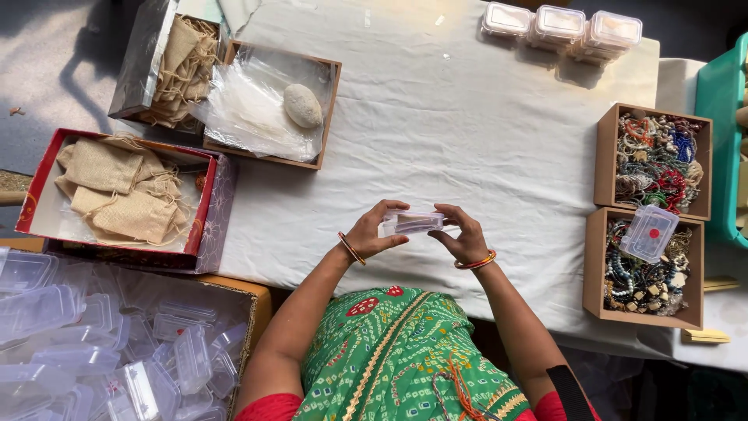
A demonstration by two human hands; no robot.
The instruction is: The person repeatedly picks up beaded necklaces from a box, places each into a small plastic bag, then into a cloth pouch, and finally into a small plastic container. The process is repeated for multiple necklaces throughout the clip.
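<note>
Both my hands hold a small clear plastic box (411, 223) above the white-clothed table (467, 132). My left hand (372, 231) grips its left end with fingers curled over the top. My right hand (461, 234) grips its right end. A bangle sits on each wrist. The box's contents cannot be made out.
Two brown boxes of bead jewellery (653, 160) (643, 269) stand at the right, the nearer with a clear box (648, 232) on top. Three closed clear boxes (561, 27) sit at the far edge. Left: burlap pouches in a red box (117, 191), a plastic-bag tray (269, 101), a carton of empty clear boxes (117, 343).
</note>
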